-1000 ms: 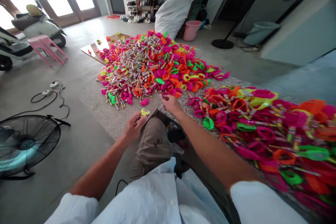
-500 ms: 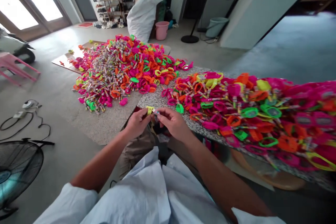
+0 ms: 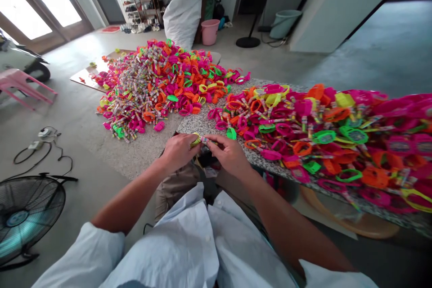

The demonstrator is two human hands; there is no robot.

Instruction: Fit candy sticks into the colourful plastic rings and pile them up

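Note:
My left hand (image 3: 178,150) is closed around a small yellow plastic toy watch (image 3: 195,139), mostly covered by the fingers. With thumb and fingertips, my right hand (image 3: 228,153) pinches a short tube with a printed, light-coloured wrap (image 3: 204,140). The tube's end meets the yellow piece between my two hands, just in front of the speckled stone table edge. On the right lies a long heap of pink, orange, green and yellow toy watches (image 3: 302,147), many with similar tubes. Nearest to my right hand is a green watch (image 3: 231,133).
A second heap of toy watches and tubes (image 3: 168,83) spreads to the front left. Behind it stand a white sack (image 3: 184,13) and a pink bucket (image 3: 209,32). A black fan (image 3: 30,218) and cables (image 3: 43,144) occupy the floor on the left.
My left fingers have wrapped further over the yellow watch, which shows less now. Both hands stay together at the table edge. The view has shifted slightly.

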